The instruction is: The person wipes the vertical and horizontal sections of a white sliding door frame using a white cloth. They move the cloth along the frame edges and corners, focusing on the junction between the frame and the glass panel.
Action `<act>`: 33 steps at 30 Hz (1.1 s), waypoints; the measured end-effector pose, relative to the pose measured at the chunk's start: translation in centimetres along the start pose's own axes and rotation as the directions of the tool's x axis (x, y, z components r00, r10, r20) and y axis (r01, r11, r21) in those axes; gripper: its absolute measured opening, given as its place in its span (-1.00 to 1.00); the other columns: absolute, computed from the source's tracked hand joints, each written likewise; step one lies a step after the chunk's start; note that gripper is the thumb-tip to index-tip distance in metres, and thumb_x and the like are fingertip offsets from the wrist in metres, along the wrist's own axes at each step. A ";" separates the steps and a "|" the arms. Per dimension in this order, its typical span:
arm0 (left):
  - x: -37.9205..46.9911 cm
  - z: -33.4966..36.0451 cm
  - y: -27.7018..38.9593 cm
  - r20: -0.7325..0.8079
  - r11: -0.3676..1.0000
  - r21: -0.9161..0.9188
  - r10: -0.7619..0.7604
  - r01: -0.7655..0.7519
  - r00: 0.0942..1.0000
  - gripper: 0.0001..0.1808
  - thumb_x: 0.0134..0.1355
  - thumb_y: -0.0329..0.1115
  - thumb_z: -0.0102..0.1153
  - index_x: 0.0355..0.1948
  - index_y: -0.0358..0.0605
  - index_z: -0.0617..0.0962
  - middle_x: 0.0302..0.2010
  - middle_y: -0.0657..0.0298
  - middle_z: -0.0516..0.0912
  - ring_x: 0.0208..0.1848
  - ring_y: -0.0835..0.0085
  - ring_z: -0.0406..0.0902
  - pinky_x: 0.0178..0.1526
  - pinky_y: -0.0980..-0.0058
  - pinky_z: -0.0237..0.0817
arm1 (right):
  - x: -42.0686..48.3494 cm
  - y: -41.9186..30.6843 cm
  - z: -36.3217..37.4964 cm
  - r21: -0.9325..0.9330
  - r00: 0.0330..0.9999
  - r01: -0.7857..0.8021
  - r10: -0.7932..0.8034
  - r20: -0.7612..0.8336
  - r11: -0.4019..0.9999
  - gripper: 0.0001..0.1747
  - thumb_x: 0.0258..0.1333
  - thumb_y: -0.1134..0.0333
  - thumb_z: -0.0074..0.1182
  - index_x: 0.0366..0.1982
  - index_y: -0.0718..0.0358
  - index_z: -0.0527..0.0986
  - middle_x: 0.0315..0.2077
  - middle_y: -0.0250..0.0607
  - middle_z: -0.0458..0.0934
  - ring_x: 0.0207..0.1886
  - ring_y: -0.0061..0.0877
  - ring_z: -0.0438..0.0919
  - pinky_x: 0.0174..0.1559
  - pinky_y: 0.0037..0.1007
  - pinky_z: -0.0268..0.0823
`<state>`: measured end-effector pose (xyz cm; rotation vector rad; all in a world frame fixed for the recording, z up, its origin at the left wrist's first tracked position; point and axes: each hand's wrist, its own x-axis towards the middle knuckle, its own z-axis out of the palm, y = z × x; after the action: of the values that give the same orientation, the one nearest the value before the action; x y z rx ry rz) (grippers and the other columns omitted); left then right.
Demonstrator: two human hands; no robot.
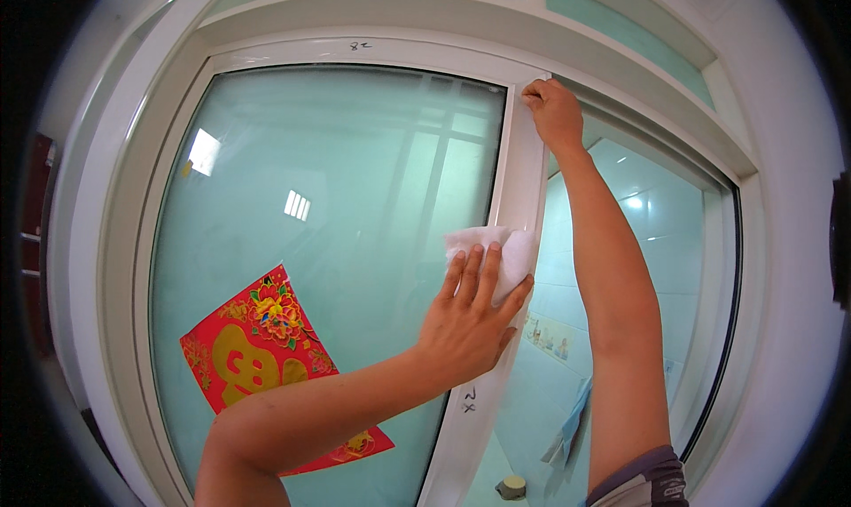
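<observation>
My left hand presses a folded white cloth with spread fingers against the white frame stile and the adjoining edge of a frosted glass door panel. Higher up, my right hand has its fingertips pinched together at the top corner of that stile; whether something thin is between them cannot be told. A red paper decoration with gold and flower patterns is on the glass, partly covered by my left forearm.
Right of the stile, an opening shows a tiled room with a blue cloth hanging and a small round object low down. A white lintel runs above the door. Handwritten marks are on the frame.
</observation>
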<state>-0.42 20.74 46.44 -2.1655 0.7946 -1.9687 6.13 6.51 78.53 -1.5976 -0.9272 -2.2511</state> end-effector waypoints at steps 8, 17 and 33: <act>-0.8 0.9 0.4 -0.016 0.998 0.065 0.000 0.001 1.000 -0.29 0.30 -0.15 0.28 0.46 0.09 0.37 0.49 -0.34 0.08 0.55 -0.32 0.02 0.56 -0.16 -0.23 | -3.1 -1.6 -0.9 0.044 0.999 0.026 -0.024 -0.033 0.999 -0.93 0.19 0.41 0.16 -0.30 0.14 0.63 -0.28 -0.24 0.60 -0.20 -0.19 0.61 -0.15 -0.17 0.45; -3.2 0.6 1.6 -0.024 0.998 0.055 0.000 0.001 1.000 -0.35 0.30 -0.26 0.25 0.42 0.03 0.41 0.46 -0.39 0.15 0.49 -0.37 0.16 0.53 -0.18 -0.11 | -6.3 -3.1 -2.2 0.094 0.999 0.051 -0.051 -0.001 0.994 -0.97 0.19 0.44 0.16 -0.33 0.18 0.59 -0.32 -0.23 0.57 -0.25 -0.21 0.60 -0.16 -0.19 0.44; -7.5 0.3 4.2 0.050 0.998 -0.011 -0.060 0.061 0.997 -0.30 0.23 -0.44 0.22 0.43 0.07 0.41 0.50 -0.38 0.10 0.54 -0.32 0.10 0.56 -0.12 -0.18 | -12.9 -6.0 -5.6 0.194 0.994 0.069 -0.085 0.072 0.979 -0.93 0.15 0.55 0.17 -0.34 0.24 0.55 -0.36 -0.18 0.54 -0.32 -0.20 0.56 -0.24 -0.24 0.44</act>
<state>-1.59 20.44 37.93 -2.2621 0.7438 -1.9339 3.60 5.55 63.43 -1.6016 -1.2065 -2.0862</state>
